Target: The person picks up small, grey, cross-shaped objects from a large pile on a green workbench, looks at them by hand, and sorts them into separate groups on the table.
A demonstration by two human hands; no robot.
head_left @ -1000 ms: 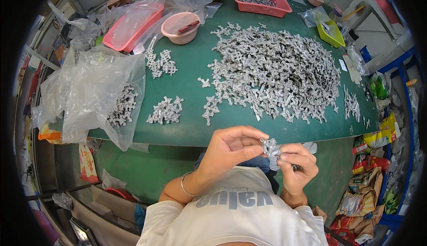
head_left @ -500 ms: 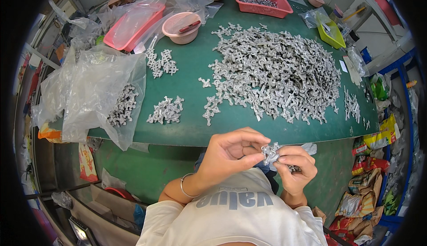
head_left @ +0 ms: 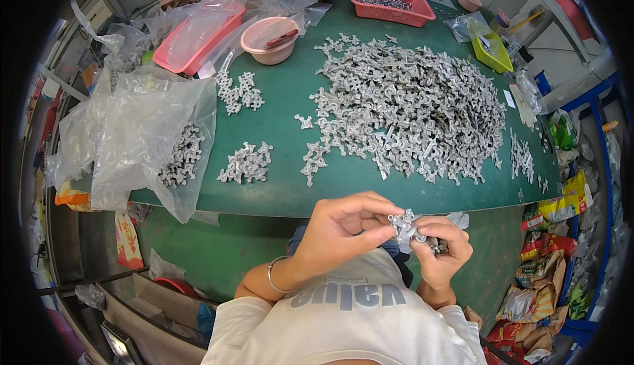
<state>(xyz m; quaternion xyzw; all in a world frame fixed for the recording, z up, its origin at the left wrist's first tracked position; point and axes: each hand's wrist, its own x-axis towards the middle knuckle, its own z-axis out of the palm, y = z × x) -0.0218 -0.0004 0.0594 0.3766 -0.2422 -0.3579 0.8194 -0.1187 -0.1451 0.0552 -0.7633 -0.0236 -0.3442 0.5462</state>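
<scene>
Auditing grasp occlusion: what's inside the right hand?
The right hand pinches a grey metal piece. More grey metal parts show within its curl; the fingers cover anything deeper, so I can't count them.

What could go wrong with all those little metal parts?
The metal parts between the left hand and right hand seem to be past the near edge of the green table, so a slip could drop one. The plastic bag hangs over that edge; if snagged, it might drag the small parts pile along.
</scene>
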